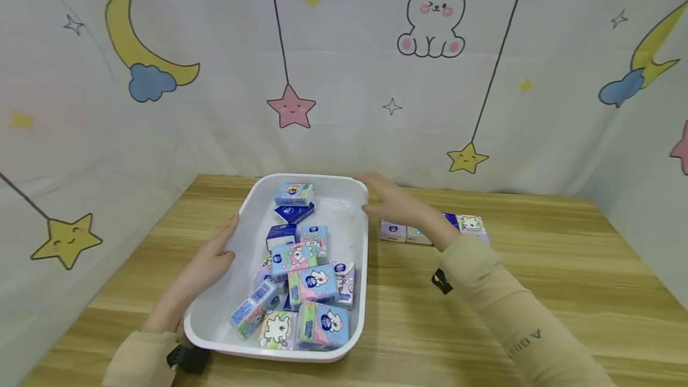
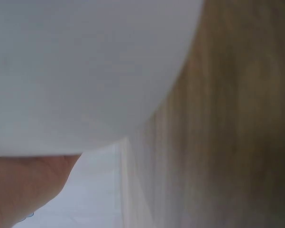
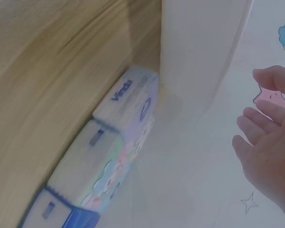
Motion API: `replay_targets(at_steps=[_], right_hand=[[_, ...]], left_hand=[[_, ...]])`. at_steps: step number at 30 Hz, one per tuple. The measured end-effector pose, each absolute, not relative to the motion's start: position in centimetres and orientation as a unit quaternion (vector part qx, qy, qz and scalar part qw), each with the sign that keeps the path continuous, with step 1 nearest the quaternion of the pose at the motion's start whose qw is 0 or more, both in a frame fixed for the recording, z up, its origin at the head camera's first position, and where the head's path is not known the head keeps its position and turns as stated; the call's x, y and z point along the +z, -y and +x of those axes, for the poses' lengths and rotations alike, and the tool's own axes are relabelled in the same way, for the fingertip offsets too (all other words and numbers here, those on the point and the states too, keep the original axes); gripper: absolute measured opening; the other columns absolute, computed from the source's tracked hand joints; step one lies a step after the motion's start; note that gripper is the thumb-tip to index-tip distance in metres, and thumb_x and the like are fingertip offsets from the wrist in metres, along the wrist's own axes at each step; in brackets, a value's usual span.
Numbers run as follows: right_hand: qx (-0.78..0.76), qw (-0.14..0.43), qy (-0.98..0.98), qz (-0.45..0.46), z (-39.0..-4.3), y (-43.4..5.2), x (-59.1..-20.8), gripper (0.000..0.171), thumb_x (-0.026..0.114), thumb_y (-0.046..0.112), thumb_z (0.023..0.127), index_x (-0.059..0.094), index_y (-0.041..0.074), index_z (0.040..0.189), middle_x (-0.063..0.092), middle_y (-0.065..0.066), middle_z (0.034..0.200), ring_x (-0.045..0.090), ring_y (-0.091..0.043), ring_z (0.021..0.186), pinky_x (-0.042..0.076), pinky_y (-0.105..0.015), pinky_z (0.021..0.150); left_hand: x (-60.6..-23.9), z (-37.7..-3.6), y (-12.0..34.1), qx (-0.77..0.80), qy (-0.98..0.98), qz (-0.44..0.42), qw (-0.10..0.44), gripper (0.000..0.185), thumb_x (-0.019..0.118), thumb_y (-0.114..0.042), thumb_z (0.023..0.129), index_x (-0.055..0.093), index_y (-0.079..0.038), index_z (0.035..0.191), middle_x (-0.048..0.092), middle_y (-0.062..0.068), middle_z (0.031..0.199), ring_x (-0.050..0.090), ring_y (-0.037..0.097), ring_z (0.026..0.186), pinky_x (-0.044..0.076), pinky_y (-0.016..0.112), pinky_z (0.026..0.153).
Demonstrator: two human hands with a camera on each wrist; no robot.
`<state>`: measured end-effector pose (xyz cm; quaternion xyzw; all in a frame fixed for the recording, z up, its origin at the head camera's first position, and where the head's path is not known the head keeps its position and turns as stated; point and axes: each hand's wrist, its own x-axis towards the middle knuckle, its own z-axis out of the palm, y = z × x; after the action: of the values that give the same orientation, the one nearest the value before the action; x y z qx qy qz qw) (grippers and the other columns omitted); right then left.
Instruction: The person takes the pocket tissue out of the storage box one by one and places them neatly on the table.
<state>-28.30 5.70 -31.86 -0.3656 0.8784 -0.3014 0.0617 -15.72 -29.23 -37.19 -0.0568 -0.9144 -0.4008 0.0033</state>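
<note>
A white plastic tub (image 1: 341,214) stands on the wooden table, holding several small packs of tissues (image 1: 313,283) in blue, pink and purple wrappers, loosely heaped toward its near end. My left hand (image 1: 209,264) lies along the tub's left side, fingers straight; in the left wrist view part of that hand (image 2: 31,183) meets the white wall. At the far right corner of the tub is my right hand (image 1: 395,199), its thumb and fingers spread near the rim. The right wrist view shows this hand (image 3: 270,128) with relaxed fingers and nothing in its grasp.
Right of the tub, a row of tissue packs (image 1: 393,232) stands side by side on the table (image 1: 537,267), partly hidden by my right forearm. Behind the table hangs a white curtain (image 1: 365,142) printed with stars, moons and a rabbit.
</note>
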Motion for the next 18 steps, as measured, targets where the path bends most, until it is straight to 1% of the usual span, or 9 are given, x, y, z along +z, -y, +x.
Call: replay_targets(at_steps=[5,13,18], right_hand=[[-0.246,0.070,-0.892,-0.373,-28.7,-3.5,-31.4,0.067,0.056,0.017,0.093,0.025,0.013,0.153,0.025,-0.008,0.159,0.022,-0.027,0.148,0.026,-0.047,0.121],[-0.140,0.059,-0.904,-0.400,-29.2,-1.0,-30.7,0.070,0.058,0.010,0.091,0.024,0.012,0.153,0.024,-0.008,0.160,0.028,-0.027,0.146,0.031,-0.042,0.120],[-0.094,0.046,-0.910,-0.402,-29.6,-0.3,-30.6,0.071,0.058,0.006,0.090,0.025,0.014,0.153,0.025,-0.008,0.160,0.027,-0.026,0.147,0.028,-0.040,0.121]], left_hand=[[-37.1,-15.5,29.5,-0.396,0.917,-0.051,0.000,0.075,0.041,0.008,0.086,0.008,0.001,0.152,0.007,0.031,0.158,0.013,0.056,0.141,0.025,0.068,0.108],[-37.2,-15.4,29.6,-0.396,0.917,-0.047,-0.005,0.076,0.042,0.008,0.086,0.007,-0.001,0.153,0.007,0.030,0.158,0.014,0.056,0.140,0.029,0.068,0.106],[-37.4,-15.7,29.4,-0.397,0.916,-0.055,0.002,0.076,0.042,0.008,0.086,0.008,0.000,0.153,0.007,0.031,0.157,0.014,0.056,0.140,0.026,0.068,0.108]])
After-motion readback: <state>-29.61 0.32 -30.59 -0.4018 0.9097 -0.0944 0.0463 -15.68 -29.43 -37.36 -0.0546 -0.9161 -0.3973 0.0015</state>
